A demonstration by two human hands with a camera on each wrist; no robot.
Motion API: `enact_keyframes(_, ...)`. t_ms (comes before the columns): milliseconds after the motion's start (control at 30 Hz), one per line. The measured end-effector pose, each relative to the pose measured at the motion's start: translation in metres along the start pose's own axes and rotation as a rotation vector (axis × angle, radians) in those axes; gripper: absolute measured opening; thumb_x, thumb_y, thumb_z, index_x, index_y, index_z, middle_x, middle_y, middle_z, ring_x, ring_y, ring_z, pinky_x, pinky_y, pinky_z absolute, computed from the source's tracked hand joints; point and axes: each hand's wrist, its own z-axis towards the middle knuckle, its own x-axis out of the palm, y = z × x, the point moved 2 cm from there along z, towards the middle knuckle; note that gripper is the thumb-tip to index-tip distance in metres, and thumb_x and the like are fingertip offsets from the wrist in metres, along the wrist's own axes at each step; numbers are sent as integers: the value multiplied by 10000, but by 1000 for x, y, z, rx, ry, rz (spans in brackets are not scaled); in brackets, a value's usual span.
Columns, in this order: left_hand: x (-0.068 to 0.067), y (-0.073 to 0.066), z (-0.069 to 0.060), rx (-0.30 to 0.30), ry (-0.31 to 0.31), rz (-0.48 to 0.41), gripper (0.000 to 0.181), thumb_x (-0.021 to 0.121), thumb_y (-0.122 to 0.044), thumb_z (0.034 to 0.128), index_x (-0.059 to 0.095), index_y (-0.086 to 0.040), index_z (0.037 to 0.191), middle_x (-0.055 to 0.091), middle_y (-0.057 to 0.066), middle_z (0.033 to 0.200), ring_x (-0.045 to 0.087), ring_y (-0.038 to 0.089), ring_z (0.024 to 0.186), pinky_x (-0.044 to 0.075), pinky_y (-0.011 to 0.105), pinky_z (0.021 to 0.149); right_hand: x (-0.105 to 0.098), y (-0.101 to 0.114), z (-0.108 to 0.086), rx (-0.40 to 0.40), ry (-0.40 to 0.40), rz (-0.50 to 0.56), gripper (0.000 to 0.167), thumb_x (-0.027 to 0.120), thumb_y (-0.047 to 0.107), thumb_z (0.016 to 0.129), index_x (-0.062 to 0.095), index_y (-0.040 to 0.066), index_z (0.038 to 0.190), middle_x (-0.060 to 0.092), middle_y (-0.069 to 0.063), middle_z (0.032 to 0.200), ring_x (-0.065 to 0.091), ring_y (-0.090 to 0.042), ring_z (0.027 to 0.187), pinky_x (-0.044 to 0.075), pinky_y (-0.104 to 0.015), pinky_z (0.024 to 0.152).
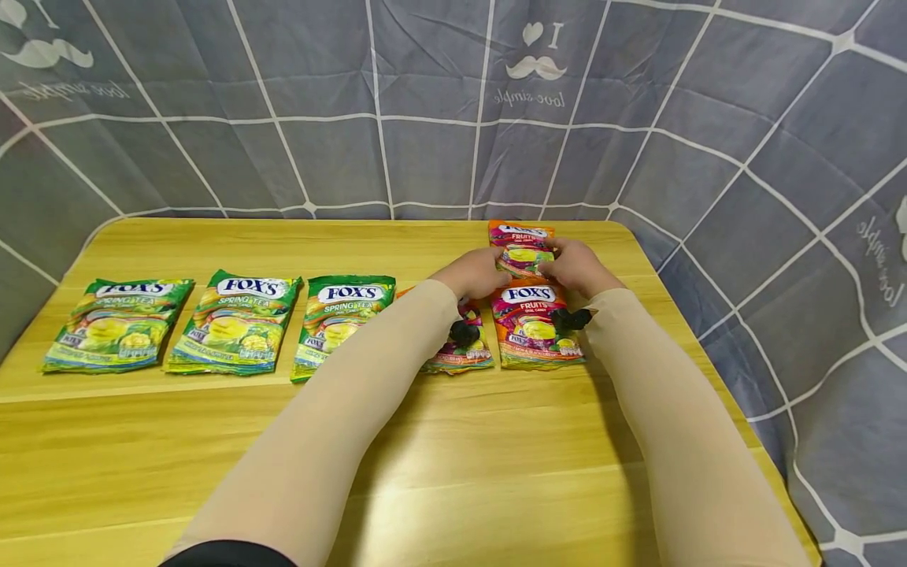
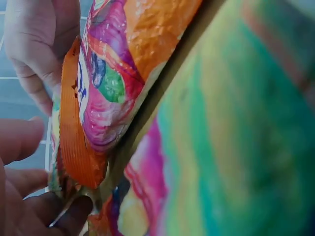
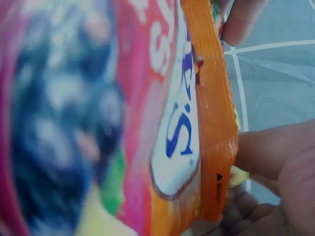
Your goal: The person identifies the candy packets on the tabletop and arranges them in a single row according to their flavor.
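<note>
At the back of the table lies a red and orange Fox's Fruits candy bag (image 1: 523, 250). My left hand (image 1: 473, 272) grips its left edge, and my right hand (image 1: 577, 266) grips its right edge, thumbs over the front. Just below it, another Fruits candy bag (image 1: 533, 327) lies flat, its orange top seal (image 3: 211, 113) close to my hands in the right wrist view. A third Fruits bag (image 1: 460, 358) is partly hidden under my left forearm. In the left wrist view, the left fingers (image 2: 74, 216) are curled beside the bag's edge.
Three green Fox's Spring Tea bags, the left one (image 1: 116, 327), the middle one (image 1: 237, 327) and the right one (image 1: 343, 311), lie in a row on the wooden table (image 1: 453, 488). A grey checked cloth (image 1: 425, 165) hangs behind and along the right side.
</note>
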Motion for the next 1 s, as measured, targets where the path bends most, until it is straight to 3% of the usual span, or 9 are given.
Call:
enact_keyframes(167,0,-1,2,20,-92,-70,719,548,-383,1100,250,-86,1684,356,131,1709,353,306,1578,300,461,1299,0,3,0,-46,-53,134,684,649,174,1041,351,78,1649,551,-237,1484,567,-374,1251,474,-524,1153)
enact_keyframes(400,-1,-6,2,70,-220,-157,680,529,-381,1111,275,-112,1681,352,95,1717,322,285,1598,271,444,1311,-9,12,-6,-116,-183,170,672,623,140,1044,350,115,1658,538,-210,1466,591,-344,1225,539,-467,1052)
enact_keyframes(567,-4,-14,1,145,-380,-184,603,488,-372,1128,351,-117,1656,413,72,1686,375,245,1573,299,386,1300,-21,23,-18,-162,-262,194,641,607,139,1056,375,159,1653,506,-179,1411,574,-265,1099,528,-281,797)
enact_keyframes(700,-6,-22,-2,165,-491,-173,529,538,-339,1113,466,-159,1605,505,52,1616,467,233,1511,360,371,1267,-31,29,-32,-191,-292,222,625,602,151,1060,390,176,1648,516,-162,1377,549,-214,1010,478,-200,656)
enact_keyframes(833,-6,-29,-5,160,-516,-231,493,628,-304,1074,536,-200,1548,546,13,1572,509,198,1464,405,350,1233,-38,28,-46,-214,-309,208,618,600,176,1063,396,186,1646,521,-152,1358,533,-208,969,455,-218,628)
enact_keyframes(1000,-3,-38,-11,206,-476,-325,573,694,-261,1038,487,-183,1566,558,32,1512,538,181,1375,452,337,1180,-42,22,-65,-232,-313,215,613,602,181,1070,393,188,1647,513,-161,1384,574,-181,963,486,-178,664)
